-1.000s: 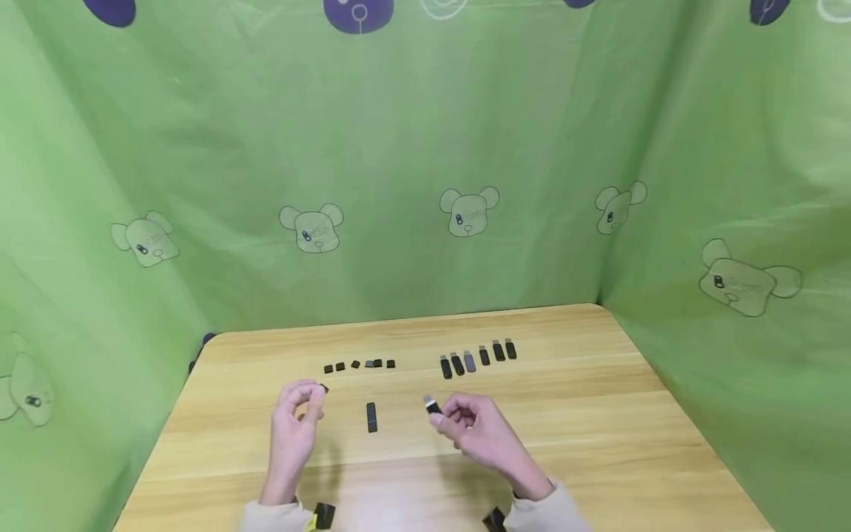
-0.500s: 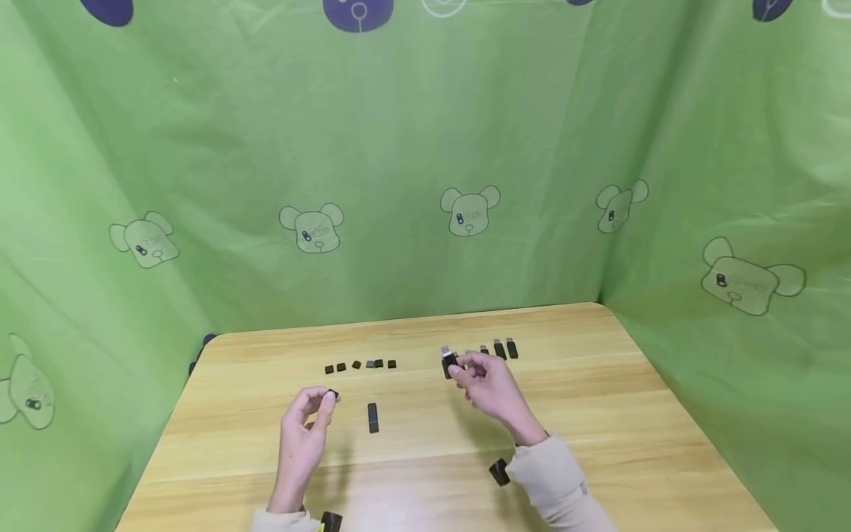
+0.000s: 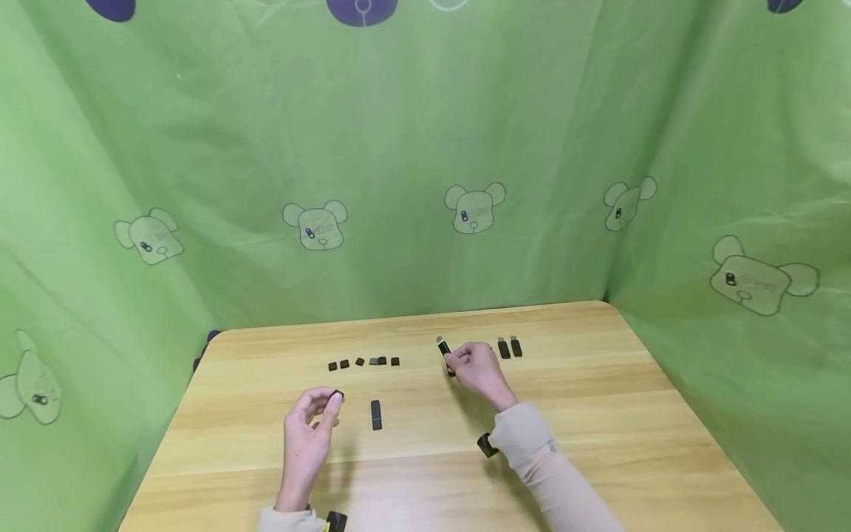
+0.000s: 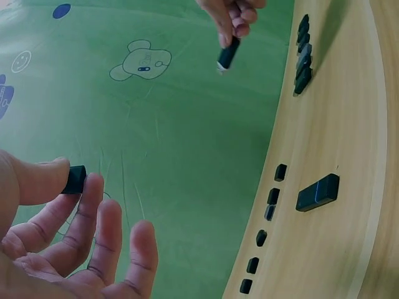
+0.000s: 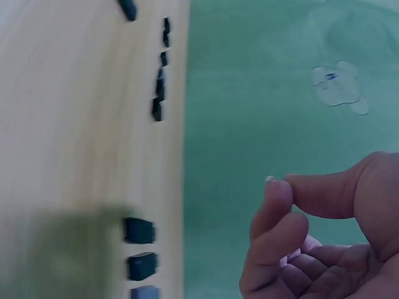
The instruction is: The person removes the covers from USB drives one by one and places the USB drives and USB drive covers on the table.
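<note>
My left hand (image 3: pixel 309 436) pinches a small black USB stick cap (image 4: pixel 76 179) between thumb and fingertip, above the left part of the table. Farther back on the right, my right hand (image 3: pixel 480 369) pinches a black USB stick (image 4: pixel 228 55) with a bare metal plug. It hovers by a row of uncapped USB sticks (image 3: pixel 515 346) and hides some of them in the head view. Its own fingers cover the held stick in the right wrist view. Between the hands, one dark USB stick (image 3: pixel 376 414), with no bare plug showing, lies on the table.
Several loose small caps (image 3: pixel 360 362) lie in a row toward the back of the wooden table (image 3: pixel 598 458). One grey-blue cap sits against a black one. A green patterned curtain (image 3: pixel 385 148) hangs behind and on both sides.
The right hand has carried its USB stick away from the body to the row of sticks. My left hand has shifted slightly right, still pinching the cap.
</note>
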The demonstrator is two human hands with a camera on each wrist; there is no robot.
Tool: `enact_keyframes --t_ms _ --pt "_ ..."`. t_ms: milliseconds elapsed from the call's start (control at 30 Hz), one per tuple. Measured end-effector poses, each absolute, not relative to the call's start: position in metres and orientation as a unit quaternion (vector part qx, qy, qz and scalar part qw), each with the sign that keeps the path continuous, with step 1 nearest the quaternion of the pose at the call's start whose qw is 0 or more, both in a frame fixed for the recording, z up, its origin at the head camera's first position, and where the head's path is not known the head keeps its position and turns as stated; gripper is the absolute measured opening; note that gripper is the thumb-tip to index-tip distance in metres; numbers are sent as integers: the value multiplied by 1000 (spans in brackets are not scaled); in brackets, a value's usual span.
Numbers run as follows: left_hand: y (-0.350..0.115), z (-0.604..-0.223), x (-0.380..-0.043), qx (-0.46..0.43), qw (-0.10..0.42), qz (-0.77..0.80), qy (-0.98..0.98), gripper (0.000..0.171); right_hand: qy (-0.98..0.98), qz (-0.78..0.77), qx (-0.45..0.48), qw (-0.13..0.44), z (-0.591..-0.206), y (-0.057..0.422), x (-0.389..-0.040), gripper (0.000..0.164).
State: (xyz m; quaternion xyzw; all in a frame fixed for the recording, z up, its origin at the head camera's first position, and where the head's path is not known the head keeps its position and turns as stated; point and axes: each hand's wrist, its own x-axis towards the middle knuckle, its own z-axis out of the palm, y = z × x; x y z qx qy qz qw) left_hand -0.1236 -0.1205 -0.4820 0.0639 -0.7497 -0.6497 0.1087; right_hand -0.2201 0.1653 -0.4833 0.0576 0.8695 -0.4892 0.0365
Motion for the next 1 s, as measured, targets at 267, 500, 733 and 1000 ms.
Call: enact_keyframes --t_ms 267,500,733,1000 --pt "-117 -482 -123 54 118 -632 -764 21 886 -454 94 27 -508 160 -238 18" --pt "-112 -481 -124 47 125 -627 -768 20 888 -446 106 27 -526 151 -242 28" --pt "-111 -480 -124 22 122 -629 -767 17 897 -421 126 49 -536 144 -242 47" --pt "-110 -480 -122 10 103 -611 -785 20 900 -403 147 82 -539 140 -241 49"
